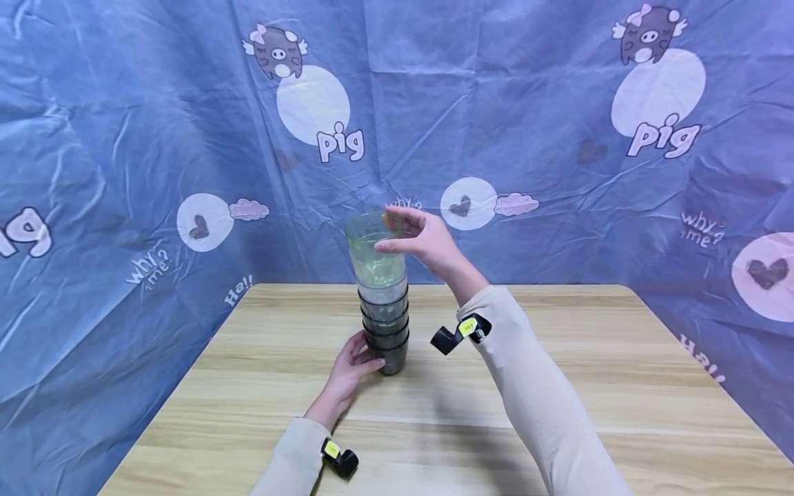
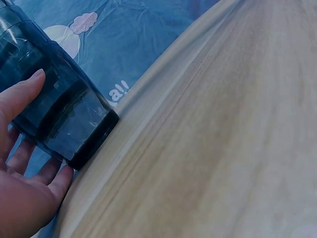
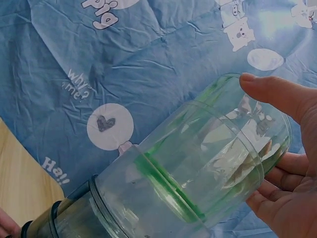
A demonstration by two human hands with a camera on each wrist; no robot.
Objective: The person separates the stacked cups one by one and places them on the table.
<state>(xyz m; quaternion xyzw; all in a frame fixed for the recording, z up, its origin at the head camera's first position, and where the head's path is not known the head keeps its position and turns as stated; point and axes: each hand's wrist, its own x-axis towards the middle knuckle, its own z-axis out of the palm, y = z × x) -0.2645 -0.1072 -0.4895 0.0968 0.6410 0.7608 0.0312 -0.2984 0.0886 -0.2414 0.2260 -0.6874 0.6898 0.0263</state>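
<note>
A tall stack of cups stands upright on the table. Dark grey cups (image 1: 394, 359) make up its lower part, with a clear cup (image 1: 386, 295) above them. At the top, a green transparent cup (image 1: 364, 249) sits partly inside the clear one; its green base shows through the clear wall in the right wrist view. My right hand (image 1: 429, 240) grips the green cup near its rim, thumb on one side and fingers on the other. Low down, my left hand (image 1: 349, 372) holds the bottom dark cup from the left, its thumb and fingers around the wall (image 2: 81, 126).
The wooden table (image 1: 558, 386) reaches back to a blue printed cloth (image 1: 527, 124) hung behind it and along both sides. A black band with a yellow label (image 1: 466, 326) is on the right sleeve, and a similar band (image 1: 340, 457) is on the left.
</note>
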